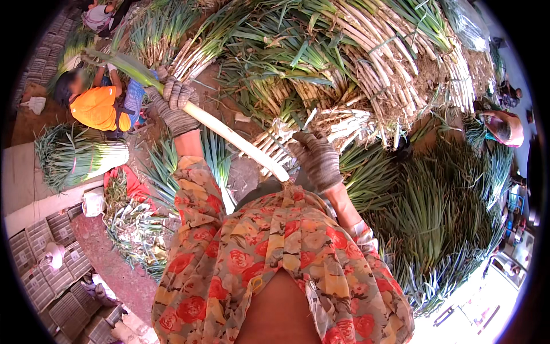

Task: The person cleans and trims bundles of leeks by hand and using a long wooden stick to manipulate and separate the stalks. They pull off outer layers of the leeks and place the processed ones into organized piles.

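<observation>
My left hand (172,103), in a striped knit glove, grips a long green onion (234,137) around the upper part of its pale stalk. Its green leaves point to the upper left, and the white shaft slants down to its root end in front of my waist. My right hand (317,161), gloved the same way, is curled to the right of the stalk and apart from it. A thin pale strip shows just above those fingers; whether they hold it is unclear. Behind and between my hands lies a bundle of onions (268,144) with white stalks.
Large heaps of green onions (378,64) with soil on their roots rise ahead. More leafy bundles (429,206) spread at right. A person in an orange top (94,107) sits at left, near a tied bundle (86,157). Stacked crates (47,253) stand at lower left.
</observation>
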A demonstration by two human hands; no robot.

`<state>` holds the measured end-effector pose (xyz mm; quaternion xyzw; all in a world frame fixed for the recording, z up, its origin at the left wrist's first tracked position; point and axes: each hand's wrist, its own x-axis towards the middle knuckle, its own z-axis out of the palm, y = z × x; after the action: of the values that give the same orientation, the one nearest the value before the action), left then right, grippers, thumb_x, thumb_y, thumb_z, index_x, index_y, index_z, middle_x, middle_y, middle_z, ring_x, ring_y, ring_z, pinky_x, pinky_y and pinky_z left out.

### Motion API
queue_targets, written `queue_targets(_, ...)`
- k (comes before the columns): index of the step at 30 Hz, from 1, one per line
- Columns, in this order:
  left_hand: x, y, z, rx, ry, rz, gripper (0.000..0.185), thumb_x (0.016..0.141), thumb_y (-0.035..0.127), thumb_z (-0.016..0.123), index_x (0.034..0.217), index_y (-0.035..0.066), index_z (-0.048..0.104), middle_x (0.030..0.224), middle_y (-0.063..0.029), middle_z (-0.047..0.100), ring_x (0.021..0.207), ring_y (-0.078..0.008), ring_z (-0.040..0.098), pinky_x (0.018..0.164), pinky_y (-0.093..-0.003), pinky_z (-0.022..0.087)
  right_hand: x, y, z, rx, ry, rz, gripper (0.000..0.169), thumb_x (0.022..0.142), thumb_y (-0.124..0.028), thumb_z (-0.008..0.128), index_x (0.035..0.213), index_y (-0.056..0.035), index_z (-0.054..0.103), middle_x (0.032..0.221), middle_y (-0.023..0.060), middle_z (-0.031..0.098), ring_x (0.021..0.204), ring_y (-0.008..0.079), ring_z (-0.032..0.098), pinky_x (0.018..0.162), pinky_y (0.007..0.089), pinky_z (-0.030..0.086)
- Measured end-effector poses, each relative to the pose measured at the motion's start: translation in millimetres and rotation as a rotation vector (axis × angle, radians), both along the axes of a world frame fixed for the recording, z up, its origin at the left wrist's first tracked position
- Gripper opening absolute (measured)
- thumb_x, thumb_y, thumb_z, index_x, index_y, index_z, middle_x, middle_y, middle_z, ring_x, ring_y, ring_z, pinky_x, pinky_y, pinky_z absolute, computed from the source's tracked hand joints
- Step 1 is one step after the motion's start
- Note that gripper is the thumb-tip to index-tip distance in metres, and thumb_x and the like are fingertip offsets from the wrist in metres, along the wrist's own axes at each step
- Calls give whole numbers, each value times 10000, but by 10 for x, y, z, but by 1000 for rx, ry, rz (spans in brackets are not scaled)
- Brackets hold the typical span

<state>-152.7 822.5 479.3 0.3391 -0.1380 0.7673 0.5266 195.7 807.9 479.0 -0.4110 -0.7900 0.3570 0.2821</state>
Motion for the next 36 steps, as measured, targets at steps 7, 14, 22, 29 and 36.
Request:
queue_targets(7,1,7,15,-148,-60,44,654,874,513,323,1092,-78,496,518,-30,474,345,-118,447,365,-279,388,-69,-199,271,561,-358,253,154,685,-168,594,774,-83,501,682,65,513,641,225,524,529,369,428)
queue_targets(14,-567,-70,-149,95,228,-43,497,881,427,372,861,-11,607,500,-43,530,422,-125,502,555,-324,481,538,146,-424,114,-654,-146,173,840,-234,502,813,-63,499,696,152,550,624,289,557,549,402,451)
queue_targets(22,-891,61,-496,279,187,-252,488,902,338,365,1162,-76,377,699,-67,570,385,-121,481,432,-250,439,-108,-21,537,336,-123,252,481,601,-490,702,744,-57,548,652,103,515,619,258,515,604,374,411)
queue_targets(29,-945,-569,-634,-152,-50,75,465,892,353,370,1148,-34,402,618,-29,530,405,-125,474,402,-252,378,-104,-85,45,437,-172,339,190,776,-246,549,743,-59,548,611,81,511,585,246,507,537,364,396)
queue_targets(36,-1962,-1918,-1844,-1657,281,883,387,875,336,392,1097,31,477,675,-67,571,504,-190,526,463,-337,408,263,308,-447,71,-699,374,437,711,-400,596,973,-53,550,831,153,585,725,320,572,620,420,446)
